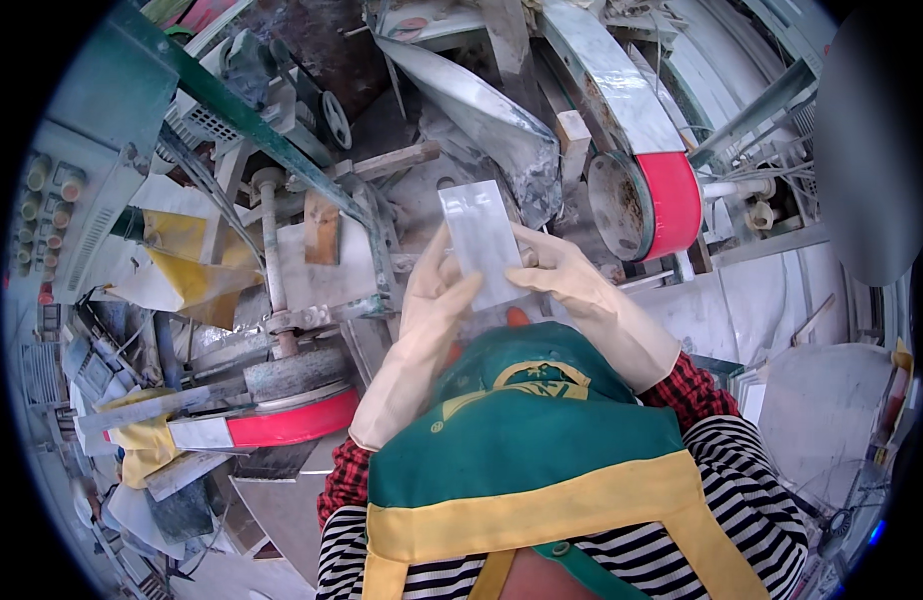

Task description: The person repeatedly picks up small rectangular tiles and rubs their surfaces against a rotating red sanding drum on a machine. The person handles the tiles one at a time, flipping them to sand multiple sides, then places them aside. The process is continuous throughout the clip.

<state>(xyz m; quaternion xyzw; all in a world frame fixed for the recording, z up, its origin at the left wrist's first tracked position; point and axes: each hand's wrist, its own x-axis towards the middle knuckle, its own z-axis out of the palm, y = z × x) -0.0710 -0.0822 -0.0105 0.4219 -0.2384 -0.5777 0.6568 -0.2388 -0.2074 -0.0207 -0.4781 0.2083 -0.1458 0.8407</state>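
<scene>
Both of my hands wear cream rubber gloves and hold a flat, pale grey-white rectangular tile [485,240] up in front of my apron. The tile is long and thin-looking, with a smooth, slightly shiny face. My left hand [444,285] grips its left edge, thumb lying on the face. On the right edge, lower down, my right hand [557,265] holds it with the thumb on the front. Fingers behind the tile are partly hidden. Below the hands hangs a green and yellow apron [522,440].
A belt machine with a red and white belt [672,205] stands at the right; another red belt [292,425] lies at the lower left. A green control box [102,150] with knobs is at far left. A handwheel [336,120] and a white sheet-like trough [472,95] are ahead.
</scene>
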